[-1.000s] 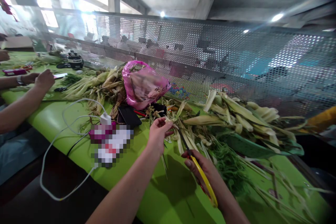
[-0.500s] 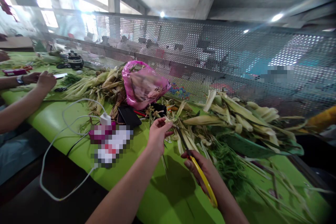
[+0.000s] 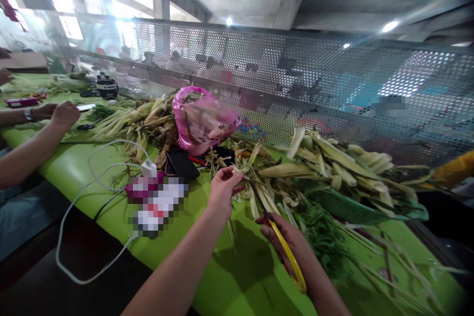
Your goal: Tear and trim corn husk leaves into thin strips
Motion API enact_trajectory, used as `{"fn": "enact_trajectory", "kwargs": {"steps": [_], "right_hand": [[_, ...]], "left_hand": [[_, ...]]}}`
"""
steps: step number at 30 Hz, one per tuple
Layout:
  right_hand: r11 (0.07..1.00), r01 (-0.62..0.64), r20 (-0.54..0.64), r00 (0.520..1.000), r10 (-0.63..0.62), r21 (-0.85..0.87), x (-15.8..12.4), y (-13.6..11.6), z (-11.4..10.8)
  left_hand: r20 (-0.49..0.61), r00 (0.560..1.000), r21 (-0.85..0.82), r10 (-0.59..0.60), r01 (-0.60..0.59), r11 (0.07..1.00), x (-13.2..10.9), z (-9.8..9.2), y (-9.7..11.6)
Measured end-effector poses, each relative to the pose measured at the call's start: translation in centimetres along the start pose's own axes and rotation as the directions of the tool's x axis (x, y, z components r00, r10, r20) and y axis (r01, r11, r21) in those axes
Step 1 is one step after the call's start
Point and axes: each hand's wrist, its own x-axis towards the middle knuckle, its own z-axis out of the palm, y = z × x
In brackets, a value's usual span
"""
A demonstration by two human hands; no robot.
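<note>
My left hand (image 3: pixel 224 187) pinches a small pale bundle of dried corn husk (image 3: pixel 237 172) between thumb and fingers; thin stalks hang below it. My right hand (image 3: pixel 283 237) is closed around scissors (image 3: pixel 287 256) with long yellow handles, red on the inner side. Their dark blades point up and away, the tips close to the bundle at my left fingertips. Whether the blades touch it, I cannot tell. Behind both hands lie loose husk strips (image 3: pixel 268 200) and scraps. To the right, a heap of corn husks (image 3: pixel 340 158) fills a green tray (image 3: pixel 355 210).
A pink plastic bag (image 3: pixel 203 123) stands behind a black phone (image 3: pixel 182 164). White cables lead to a charger (image 3: pixel 148 169) at left. Green feathery stems (image 3: pixel 326 237) lie at right. Another person's hands (image 3: pixel 64 114) work at far left. A perforated metal screen (image 3: pixel 259 74) backs the table.
Almost nothing differs: both hands, the husk bundle and the scissors hold their places. At far left, a co-worker's hand has shifted slightly.
</note>
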Motion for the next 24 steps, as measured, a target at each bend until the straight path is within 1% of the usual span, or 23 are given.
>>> {"fn": "enact_trajectory", "kwargs": {"steps": [5, 11, 15, 20, 24], "right_hand": [[1.000, 0.004, 0.003, 1.000, -0.004, -0.014, 0.0, -0.3, -0.1], [0.999, 0.000, -0.006, 1.000, -0.001, -0.042, -0.2, 0.0, -0.2], [0.999, -0.014, -0.009, 1.000, 0.013, -0.031, -0.3, 0.1, -0.3], [1.000, 0.008, -0.050, 0.999, -0.009, -0.009, -0.3, -1.0, -0.2], [0.998, -0.020, -0.022, 1.000, 0.019, -0.058, -0.5, -1.9, -0.2]], "left_hand": [[0.000, 1.000, -0.006, -0.005, 0.005, 1.000, 0.0, 0.0, 0.0], [-0.016, 1.000, -0.009, -0.017, 0.016, 1.000, 0.1, 0.1, 0.0], [-0.012, 1.000, -0.023, -0.016, 0.016, 1.000, 0.2, 0.0, -0.1], [-0.010, 1.000, -0.020, -0.013, 0.013, 1.000, 0.4, -0.2, -0.3], [-0.017, 1.000, -0.027, -0.015, 0.015, 1.000, 0.4, -0.2, -0.2]]}}
